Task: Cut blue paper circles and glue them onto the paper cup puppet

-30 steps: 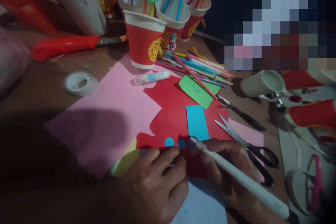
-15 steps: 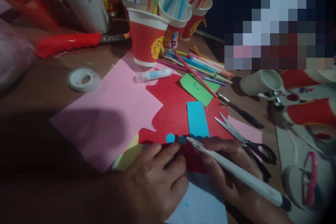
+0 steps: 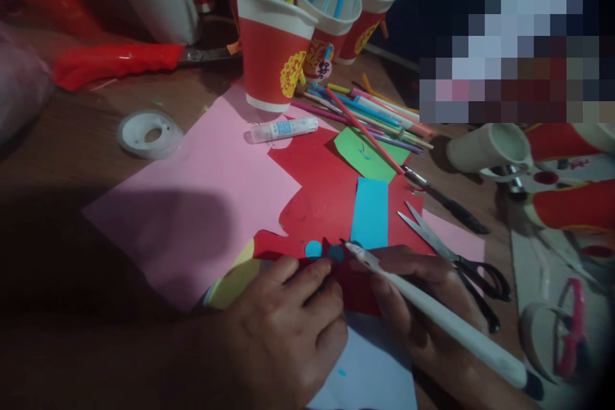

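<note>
My left hand [image 3: 288, 327] rests on a red paper sheet [image 3: 321, 198], its fingertips pinched at a small dark red paper piece beside two small blue paper circles [image 3: 313, 248]. My right hand [image 3: 423, 307] grips a long white pen-like tool [image 3: 442, 317], whose tip lies next to the blue circles. A blue paper strip [image 3: 369, 213] lies on the red sheet just above the tool tip. Yellow paper [image 3: 235, 278] pokes out beside my left hand.
A pink sheet [image 3: 202, 192], a glue stick [image 3: 284, 130] and a tape roll [image 3: 148, 133] lie to the left. Red paper cups [image 3: 273, 51] hold straws at the back. Open scissors [image 3: 451, 259], loose straws [image 3: 369, 118], green paper [image 3: 368, 154] and tipped cups [image 3: 490, 147] lie right.
The view has shifted slightly; the blue strip now lies a little further right. Both hands stay in nearly the same place at the blue circles.
</note>
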